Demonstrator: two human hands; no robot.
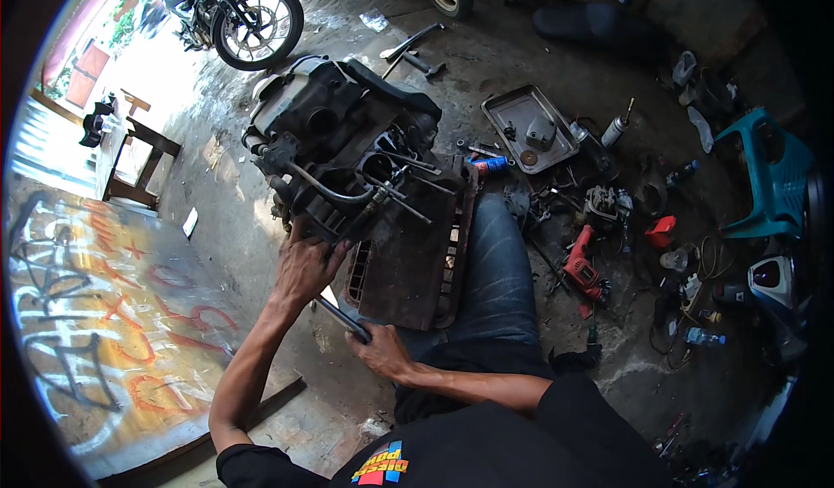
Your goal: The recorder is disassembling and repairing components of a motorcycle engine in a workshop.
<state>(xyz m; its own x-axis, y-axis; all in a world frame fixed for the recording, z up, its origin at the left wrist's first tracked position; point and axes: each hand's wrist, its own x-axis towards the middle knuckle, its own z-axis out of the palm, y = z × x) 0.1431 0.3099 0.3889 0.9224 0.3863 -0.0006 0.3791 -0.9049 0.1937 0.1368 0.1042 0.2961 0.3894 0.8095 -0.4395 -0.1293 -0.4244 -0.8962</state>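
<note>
A motorcycle engine (pixel 334 132) sits on a crate-like stand with a dark flat top (pixel 404 271) in front of me. Long studs stick out around its open round bore (pixel 379 167). My left hand (pixel 308 266) is pressed against the engine's near lower side, fingers curled and their tips hidden. In my right hand (pixel 382 351) is the dark grip of a metal bar-shaped hand tool (pixel 341 317). The bar slants up toward my left hand, where its far end is hidden, so its exact kind does not show.
Right of my leg lie a red power drill (pixel 582 264), a greasy metal part (pixel 604 203) and scattered tools. A metal tray (pixel 530 127) with parts and a blue can (pixel 492 164) are farther off. A hammer (pixel 424 66) lies beyond the engine. A teal plastic stool (pixel 764 179) stands right; a painted wall (pixel 122 314) borders the left.
</note>
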